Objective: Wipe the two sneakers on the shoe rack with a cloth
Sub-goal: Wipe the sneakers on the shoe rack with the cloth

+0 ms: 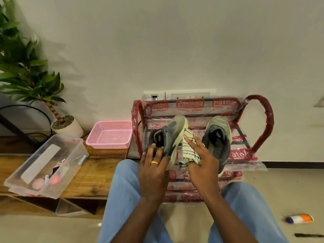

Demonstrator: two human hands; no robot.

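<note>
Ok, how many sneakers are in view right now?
2. The left sneaker is tipped sideways over the shoe rack, gripped by the left hand; the right sneaker sits upright, right of the cloth the right hand holds. No others visible.

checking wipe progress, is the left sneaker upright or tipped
Tipped. The left sneaker leans on its side, its sole edge toward the cloth, gripped at the heel by the left hand.

On the shoe rack (268,123), your left hand (154,167) hides part of the left sneaker's (173,134) heel, and your right hand (203,165) covers the cloth's (188,137) near end.
</note>
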